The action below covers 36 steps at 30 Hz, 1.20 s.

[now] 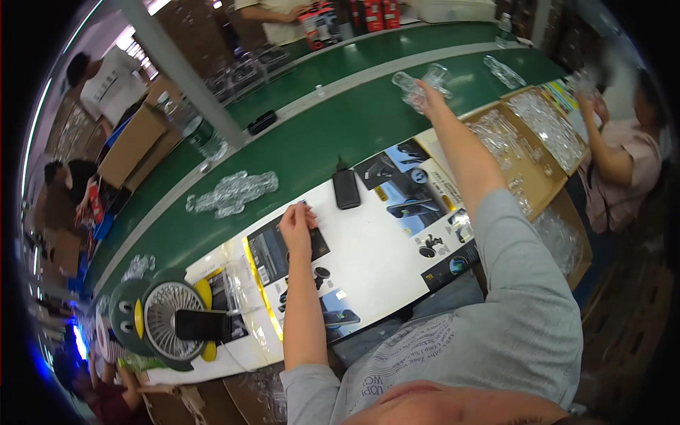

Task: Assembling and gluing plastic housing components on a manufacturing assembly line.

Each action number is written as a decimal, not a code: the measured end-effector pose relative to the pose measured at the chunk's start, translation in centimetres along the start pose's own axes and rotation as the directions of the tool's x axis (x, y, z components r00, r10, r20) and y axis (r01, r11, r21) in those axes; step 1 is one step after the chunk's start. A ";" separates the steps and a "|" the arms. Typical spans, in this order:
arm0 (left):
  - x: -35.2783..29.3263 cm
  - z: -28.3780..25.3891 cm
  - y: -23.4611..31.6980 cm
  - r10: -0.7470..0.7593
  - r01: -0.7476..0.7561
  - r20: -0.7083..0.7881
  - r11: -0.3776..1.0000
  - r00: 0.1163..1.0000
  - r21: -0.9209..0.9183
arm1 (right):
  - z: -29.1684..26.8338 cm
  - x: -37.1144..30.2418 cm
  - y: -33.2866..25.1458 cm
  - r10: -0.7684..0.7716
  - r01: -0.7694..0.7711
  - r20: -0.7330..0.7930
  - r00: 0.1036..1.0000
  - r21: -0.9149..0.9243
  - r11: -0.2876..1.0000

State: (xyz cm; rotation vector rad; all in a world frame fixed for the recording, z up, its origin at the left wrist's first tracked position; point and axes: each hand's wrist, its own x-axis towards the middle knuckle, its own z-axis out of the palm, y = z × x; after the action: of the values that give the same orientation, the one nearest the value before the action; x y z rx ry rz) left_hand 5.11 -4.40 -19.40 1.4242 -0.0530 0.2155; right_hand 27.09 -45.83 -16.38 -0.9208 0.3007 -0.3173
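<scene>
My right arm stretches far forward over the green table (297, 152). At its end my right hand (433, 101) is closed on clear moulded plastic pieces (413, 86), whose exact kind I cannot make out. My left hand (297, 221) rests above a printed cardboard sheet (354, 262) with a white middle. Its fingers are curled in, and whatever they hold, if anything, is hidden. Just beyond that hand, a small black device (346, 188) lies on the sheet. Further left, a cluster of clear plastic pieces (235, 193) lies on the green surface.
A penguin-shaped fan (161, 319) with a dark phone-like object (202, 326) before it stands at left. Cardboard boxes (545, 159) of clear parts sit at right, beside a co-worker (616, 163). A metal post (180, 71) and a water bottle (202, 134) stand behind.
</scene>
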 end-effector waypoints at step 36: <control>-0.6 -3.3 4.0 -0.213 0.158 0.010 0.688 0.977 -0.708 | 5.3 -31.7 5.9 0.515 0.072 0.663 0.543 -0.648 0.758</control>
State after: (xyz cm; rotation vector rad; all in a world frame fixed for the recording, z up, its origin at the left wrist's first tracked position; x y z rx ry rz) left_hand 3.52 -0.67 -16.08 0.6323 0.0680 0.0595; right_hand 1.07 -26.21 -14.44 -1.5614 -0.3944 0.5485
